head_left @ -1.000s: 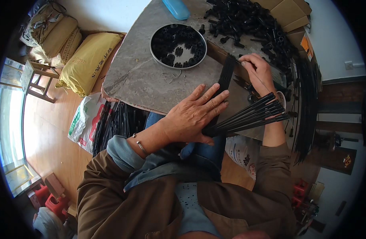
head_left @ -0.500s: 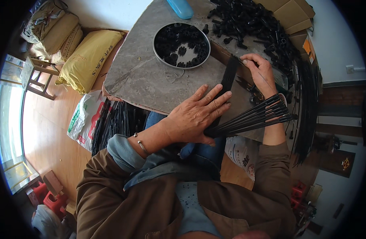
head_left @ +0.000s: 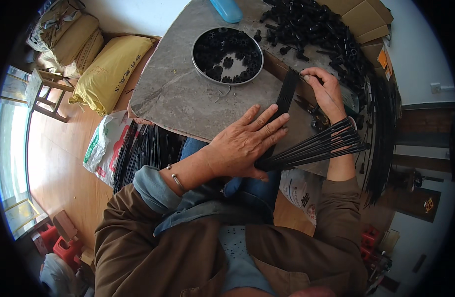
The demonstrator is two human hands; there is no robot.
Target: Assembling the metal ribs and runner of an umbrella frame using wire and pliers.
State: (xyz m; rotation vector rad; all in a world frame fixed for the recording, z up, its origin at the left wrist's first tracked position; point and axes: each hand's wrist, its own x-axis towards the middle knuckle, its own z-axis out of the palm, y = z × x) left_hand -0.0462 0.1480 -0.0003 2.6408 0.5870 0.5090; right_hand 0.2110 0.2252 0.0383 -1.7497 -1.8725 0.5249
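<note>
My left hand (head_left: 247, 141) lies flat with fingers spread, pressing on a row of thin black umbrella-like ribs (head_left: 287, 91) set side by side. From under its thumb side, the loose black rods (head_left: 311, 148) of the bundle fan out to the right, crossing over my right wrist. At the far end of the row my right hand (head_left: 326, 91) is closed, thumb and forefinger pinching what looks like a thin wire close to the rib tips. Its exact shape is too fine to make out. A pair of dark scissors or pliers (head_left: 314, 114) lies between the ribs and my right hand.
A round metal tin (head_left: 193, 62) of black notched parts stands on the grey table (head_left: 163, 99). Behind it lie a blue case (head_left: 226, 11) and a heap of black handles (head_left: 311, 27). Long black rods (head_left: 381, 133) hang at the right edge; more rods (head_left: 148, 148) rest at lower left.
Both hands stay in nearly the same place. The right fingers shift very slightly at the rib tips, and the view moves a little.
</note>
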